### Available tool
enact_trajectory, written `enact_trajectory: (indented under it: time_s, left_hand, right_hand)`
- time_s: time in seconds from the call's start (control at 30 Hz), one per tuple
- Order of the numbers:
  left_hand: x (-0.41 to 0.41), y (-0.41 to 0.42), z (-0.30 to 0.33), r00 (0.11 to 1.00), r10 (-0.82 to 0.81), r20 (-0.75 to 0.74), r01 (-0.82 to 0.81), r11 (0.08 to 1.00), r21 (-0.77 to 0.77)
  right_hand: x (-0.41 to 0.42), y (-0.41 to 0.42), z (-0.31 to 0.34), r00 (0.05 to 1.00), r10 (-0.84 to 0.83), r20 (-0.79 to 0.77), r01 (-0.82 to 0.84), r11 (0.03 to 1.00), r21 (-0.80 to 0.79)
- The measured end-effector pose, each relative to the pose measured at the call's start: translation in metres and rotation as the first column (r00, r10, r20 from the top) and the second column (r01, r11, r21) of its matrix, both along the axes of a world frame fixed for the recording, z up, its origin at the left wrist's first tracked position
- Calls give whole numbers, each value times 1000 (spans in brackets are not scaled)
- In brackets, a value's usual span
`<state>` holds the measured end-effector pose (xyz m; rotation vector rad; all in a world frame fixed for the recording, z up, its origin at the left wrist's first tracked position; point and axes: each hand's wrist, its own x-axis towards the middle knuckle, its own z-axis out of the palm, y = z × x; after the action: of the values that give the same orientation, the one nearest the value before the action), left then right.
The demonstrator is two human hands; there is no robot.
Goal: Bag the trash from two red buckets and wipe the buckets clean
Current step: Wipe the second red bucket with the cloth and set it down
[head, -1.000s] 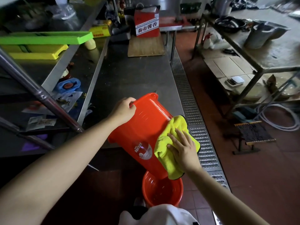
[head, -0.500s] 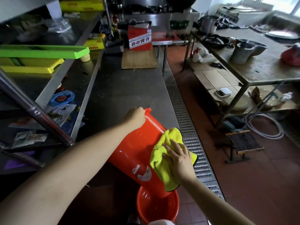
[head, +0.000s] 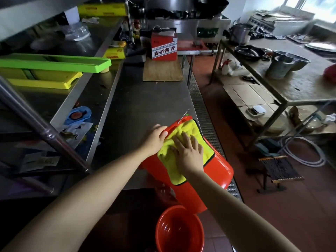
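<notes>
While the left hand [head: 153, 139] curls its fingers over the rim of a red bucket [head: 216, 166], gripping it with the forearm reaching in from the lower left, the right hand [head: 189, 151] lies flat with fingers spread, pressing a yellow cloth [head: 190, 130] against the bucket's side; its arm comes up from the lower right. The bucket is tilted over at the near right corner of the steel table [head: 145, 104], rim toward the table and base hanging out past the edge, with a thin wire handle end sticking up by the rim. The cloth is bunched and dark-edged, draped over the upper side of the bucket from the rim downward. A second red bucket [head: 179, 231] stands upright on the floor just below, mouth open, its inside looking bare and glossy. Farther along the table sit a wooden board [head: 162, 70] and a red box [head: 164, 46].
</notes>
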<state>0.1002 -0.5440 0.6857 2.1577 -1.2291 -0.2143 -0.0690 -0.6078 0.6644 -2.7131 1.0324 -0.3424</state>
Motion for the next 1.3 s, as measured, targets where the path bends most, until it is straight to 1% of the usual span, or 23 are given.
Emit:
enact_trajectory:
  time_s: [0.07, 0.17, 0.3, 0.43, 0.73, 0.8, 0.87, 0.9, 0.93, 1.0, 1.07, 1.1, 1.13, 1.2, 1.27, 1.3]
  left_hand:
    - [10, -2, 12, 999, -38, 8, 38, 998, 46]
    - [14, -13, 31, 996, -90, -17, 92, 989, 119]
    - [7, -23, 38, 993, -120, -4, 119, 979, 163]
    - [8, -18, 40, 995, -95, 26, 90, 982, 166]
    - [8, 8, 38, 997, -77, 0, 76, 981, 177]
    - [8, 12, 38, 998, -70, 2, 68, 982, 177]
    - [6, 17, 36, 998, -63, 12, 60, 983, 171]
    - [5, 19, 37, 999, -54, 6, 52, 985, 166]
    - [4, 20, 37, 999, -42, -4, 42, 986, 162]
    - [1, 20, 39, 1000, -21, -14, 23, 987, 157]
    - [-3, 19, 42, 1000, -14, -10, 15, 989, 149]
    - [-5, 18, 43, 1000, -13, -4, 13, 990, 144]
    - [-6, 18, 43, 1000, -13, 0, 12, 990, 140]
    - [-8, 16, 44, 1000, -9, 14, 7, 989, 145]
    - [-9, 13, 47, 999, -22, 39, 15, 986, 168]
    - [-9, 12, 49, 999, -35, 40, 27, 983, 183]
  right_hand:
    - [1, 7, -6, 999, 3, -42, -3, 1000, -8]
    - [4, 19, -13, 994, 29, -108, -36, 997, -65]
    - [8, 33, -16, 996, 32, -83, -42, 991, -123]
    - [14, 33, -15, 997, 52, -49, -57, 994, -98]
    - [9, -6, -14, 986, 169, 8, -169, 985, -18]
    - [5, -23, -15, 988, 138, 75, -142, 989, 49]
    - [4, -49, -16, 985, 77, 152, -105, 977, 185]
    - [7, -64, -15, 984, 62, 167, -104, 961, 258]
    - [11, -78, -13, 986, 54, 158, -104, 940, 326]
    - [18, -105, -7, 995, 20, 95, -59, 896, 440]
    - [22, -120, 0, 998, -35, 43, 8, 860, 509]
    - [21, -121, 3, 998, -50, 40, 23, 856, 516]
    - [19, -115, 5, 998, -46, 40, 20, 863, 505]
    - [10, -85, 4, 1000, -2, 19, -6, 917, 399]
    - [2, -37, -4, 998, 45, -41, -36, 980, 194]
    - [1, -12, -9, 994, 77, -74, -70, 994, 88]
